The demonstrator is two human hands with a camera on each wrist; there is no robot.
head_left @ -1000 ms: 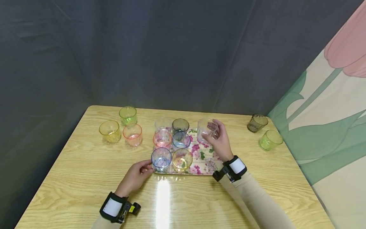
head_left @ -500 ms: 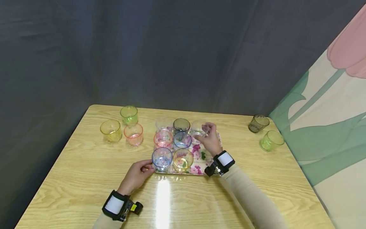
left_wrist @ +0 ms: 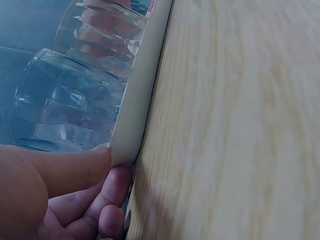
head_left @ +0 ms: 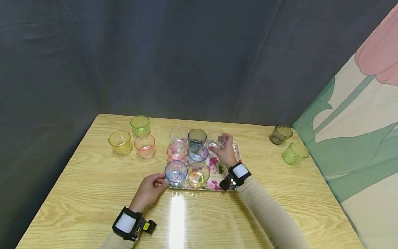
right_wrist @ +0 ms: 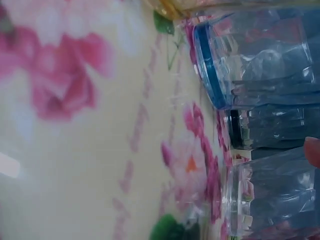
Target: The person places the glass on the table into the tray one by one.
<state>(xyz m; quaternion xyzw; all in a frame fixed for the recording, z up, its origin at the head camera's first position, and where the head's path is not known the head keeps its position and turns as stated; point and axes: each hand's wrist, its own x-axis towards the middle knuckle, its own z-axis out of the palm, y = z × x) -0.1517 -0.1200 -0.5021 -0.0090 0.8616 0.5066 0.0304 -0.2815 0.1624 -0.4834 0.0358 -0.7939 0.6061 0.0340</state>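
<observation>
My right hand [head_left: 227,152] holds a clear cup [head_left: 213,139] by its sides, thumb on the near side, at the back of the flowered tray [head_left: 215,168]. In the right wrist view that clear tumbler [right_wrist: 280,195] stands base-down at the tray's surface, beside a dark grey cup [right_wrist: 275,125] and a blue cup [right_wrist: 265,60]. My left hand [head_left: 146,192] pinches the tray's front left corner. Its thumb [left_wrist: 80,170] lies on the rim [left_wrist: 142,85], with curled fingers below. Two columns of cups fill the tray's left: clear, pink and blue; then grey, blue and yellow [head_left: 199,174].
Left of the tray on the wooden table [head_left: 93,193] stand green [head_left: 140,126], yellow [head_left: 120,143] and pink [head_left: 145,147] cups. Far right, near the table's edge, are a dark grey cup [head_left: 280,135] and a green cup [head_left: 295,153]. A dark curtain [head_left: 186,62] hangs behind.
My right hand has moved left and a little down with the clear cup, bringing it beside the dark grey cup on the tray. The left hand has stayed at the tray's corner.
</observation>
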